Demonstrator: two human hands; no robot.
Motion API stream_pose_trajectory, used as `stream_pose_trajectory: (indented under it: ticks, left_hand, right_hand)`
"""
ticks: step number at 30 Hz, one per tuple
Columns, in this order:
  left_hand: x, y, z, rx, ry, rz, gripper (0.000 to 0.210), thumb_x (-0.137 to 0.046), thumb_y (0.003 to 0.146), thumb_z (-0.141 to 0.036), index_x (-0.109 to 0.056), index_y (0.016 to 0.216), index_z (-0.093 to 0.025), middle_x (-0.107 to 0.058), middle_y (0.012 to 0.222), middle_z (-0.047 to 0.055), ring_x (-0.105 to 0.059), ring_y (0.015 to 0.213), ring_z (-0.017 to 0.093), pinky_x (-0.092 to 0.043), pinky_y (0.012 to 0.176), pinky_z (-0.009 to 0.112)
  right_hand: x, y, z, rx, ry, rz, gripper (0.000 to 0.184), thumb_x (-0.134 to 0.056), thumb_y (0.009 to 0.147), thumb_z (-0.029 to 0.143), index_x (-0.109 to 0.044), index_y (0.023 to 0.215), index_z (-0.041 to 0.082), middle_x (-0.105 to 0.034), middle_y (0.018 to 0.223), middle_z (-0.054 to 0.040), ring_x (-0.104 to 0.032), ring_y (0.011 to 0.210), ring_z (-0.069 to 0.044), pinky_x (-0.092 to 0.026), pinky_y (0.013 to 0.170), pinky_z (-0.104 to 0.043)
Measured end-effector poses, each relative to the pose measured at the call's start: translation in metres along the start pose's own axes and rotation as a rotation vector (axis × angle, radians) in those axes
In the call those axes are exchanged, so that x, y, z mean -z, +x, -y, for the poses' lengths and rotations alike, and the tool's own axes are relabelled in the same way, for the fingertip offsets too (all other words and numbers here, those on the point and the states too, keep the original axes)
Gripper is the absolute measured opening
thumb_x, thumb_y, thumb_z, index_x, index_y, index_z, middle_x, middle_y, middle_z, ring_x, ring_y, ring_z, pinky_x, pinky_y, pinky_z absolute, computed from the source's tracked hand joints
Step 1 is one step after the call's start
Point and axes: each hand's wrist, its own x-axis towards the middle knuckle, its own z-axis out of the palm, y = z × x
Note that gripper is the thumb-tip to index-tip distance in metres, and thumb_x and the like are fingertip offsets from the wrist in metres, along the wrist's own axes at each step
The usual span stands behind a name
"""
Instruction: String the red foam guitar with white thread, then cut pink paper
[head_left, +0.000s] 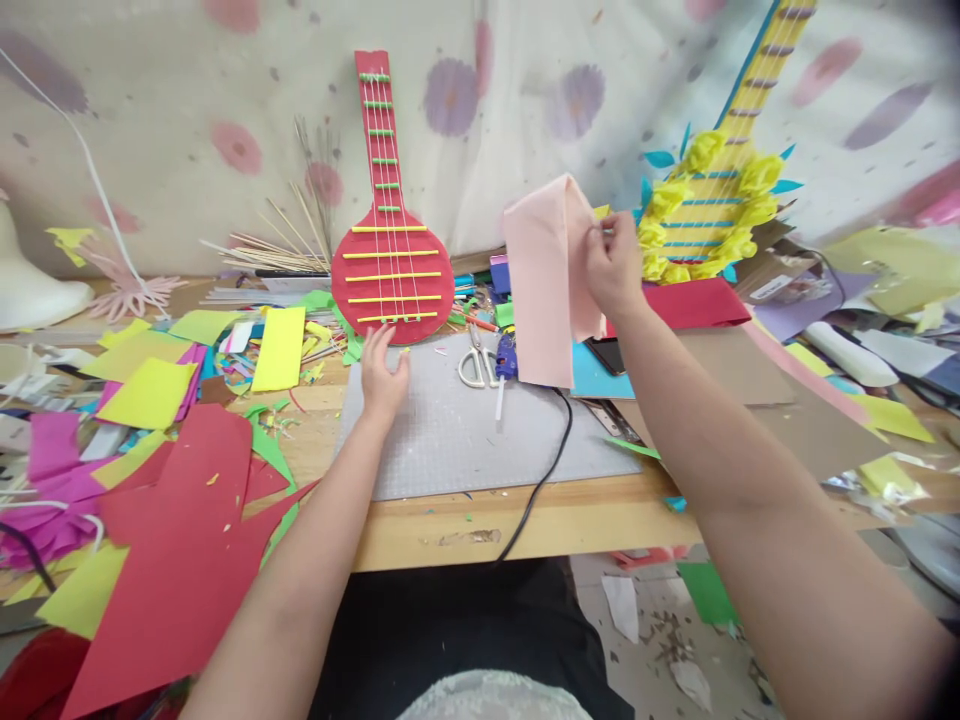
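My right hand (616,266) pinches the edge of a folded sheet of pale pink paper (538,290), which hangs above the right part of the grey cutting mat (442,450). My left hand (384,378) is open, its fingers spread at the lower rim of a red paper lute (394,262) with yellow bars and white strings. Whether the fingertips press on the lute I cannot tell. Between my hands lie scissors (477,362) with pale handles and a blue glue gun (506,357), partly behind the pink paper.
A yellow paper lute with flowers (705,210) leans at the back right. Red paper (187,530) and yellow scraps (150,392) cover the left side. A black cord (551,465) runs over the table's front edge. Cardboard (802,400) and a phone (606,354) lie on the right.
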Motion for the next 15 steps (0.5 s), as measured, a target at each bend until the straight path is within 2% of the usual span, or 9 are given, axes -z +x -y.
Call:
stream_pose_trajectory:
  ticks: [2,5,7,9,11,13,15]
  left_hand:
    - [-0.013,0.015,-0.015,-0.013,-0.155,0.015,0.051,-0.062,0.078,-0.033,-0.049,0.127,-0.023,-0.044,0.14,0.014,-0.037,0.135,0.026,-0.029,0.111,0.044]
    - [-0.03,0.045,-0.047,0.053,-0.387,0.13,0.062,-0.069,0.074,-0.041,-0.046,0.129,-0.026,-0.043,0.142,0.013,-0.037,0.135,0.027,-0.034,0.108,0.043]
    - [-0.034,0.061,-0.066,0.108,-0.495,0.241,0.062,-0.073,0.07,-0.041,-0.05,0.125,-0.025,-0.049,0.138,0.012,-0.041,0.132,0.027,-0.037,0.106,0.042]
    - [-0.031,0.07,-0.078,0.175,-0.579,0.372,0.06,-0.077,0.062,-0.041,-0.058,0.115,-0.02,-0.06,0.125,0.012,-0.053,0.121,0.029,-0.044,0.099,0.044]
    - [-0.022,0.068,-0.08,0.274,-0.603,0.458,0.054,-0.08,0.055,-0.041,-0.064,0.1,-0.016,-0.068,0.11,0.012,-0.062,0.106,0.03,-0.049,0.091,0.045]
    - [-0.009,0.06,-0.074,0.349,-0.576,0.468,0.05,-0.082,0.049,-0.042,-0.068,0.088,-0.014,-0.071,0.098,0.01,-0.065,0.096,0.029,-0.05,0.086,0.044]
    - [0.006,0.049,-0.062,0.357,-0.52,0.442,0.049,-0.083,0.047,-0.042,-0.069,0.085,-0.014,-0.072,0.092,0.009,-0.066,0.09,0.027,-0.051,0.084,0.041]
  right_hand:
    - [-0.014,0.002,0.018,-0.014,0.172,0.038,0.017,-0.035,0.095,0.028,-0.049,0.101,0.02,-0.057,0.081,-0.0015,-0.06,0.08,-0.015,-0.045,0.077,-0.029]
    - [-0.035,0.008,0.04,-0.034,0.402,0.053,0.021,-0.034,0.096,0.032,-0.049,0.095,0.018,-0.054,0.08,0.0001,-0.06,0.082,-0.014,-0.046,0.077,-0.028]
    - [-0.049,0.013,0.048,-0.035,0.493,0.085,0.029,-0.033,0.095,0.042,-0.05,0.094,0.019,-0.055,0.084,0.0,-0.06,0.088,-0.014,-0.047,0.078,-0.03]
    - [-0.063,0.017,0.05,-0.038,0.563,0.117,0.038,-0.032,0.093,0.052,-0.051,0.093,0.019,-0.056,0.087,-0.0003,-0.059,0.092,-0.016,-0.048,0.078,-0.031]
    - [-0.077,0.019,0.049,-0.052,0.63,0.138,0.042,-0.034,0.09,0.058,-0.052,0.092,0.02,-0.056,0.09,-0.0007,-0.059,0.095,-0.017,-0.049,0.078,-0.032]
    - [-0.089,0.012,0.049,-0.116,0.696,0.172,0.04,-0.04,0.087,0.059,-0.052,0.091,0.021,-0.057,0.091,-0.001,-0.059,0.096,-0.017,-0.05,0.079,-0.032]
    - [-0.097,-0.004,0.053,-0.25,0.774,0.235,0.032,-0.049,0.085,0.053,-0.051,0.089,0.021,-0.06,0.09,-0.0014,-0.06,0.094,-0.016,-0.051,0.081,-0.032]
